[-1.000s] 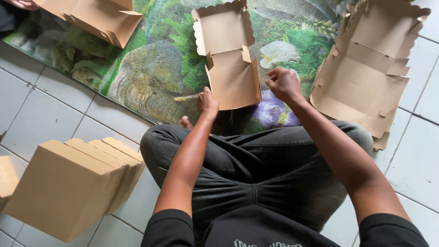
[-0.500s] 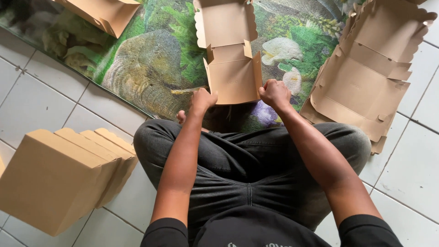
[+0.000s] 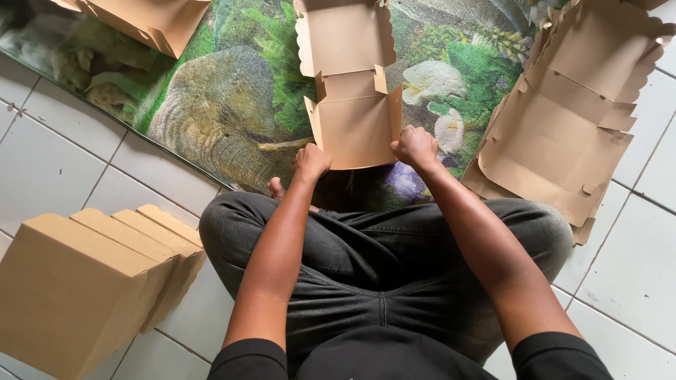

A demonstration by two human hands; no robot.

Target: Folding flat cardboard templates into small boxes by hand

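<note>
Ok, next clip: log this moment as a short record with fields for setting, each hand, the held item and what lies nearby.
setting: person sitting cross-legged on a white tiled floor at the edge of a printed mat
left hand: closed on the near left corner of the half-folded cardboard box
right hand: closed on the box's near right corner
box state: side flaps raised, lid panel lying open on the far side
right of person: stack of flat box blanks
left of person: row of finished closed boxes

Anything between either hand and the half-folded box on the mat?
Nothing visible. The left hand and right hand both grip the near edge of the half-folded box at its two corners, on the printed mat.
</note>
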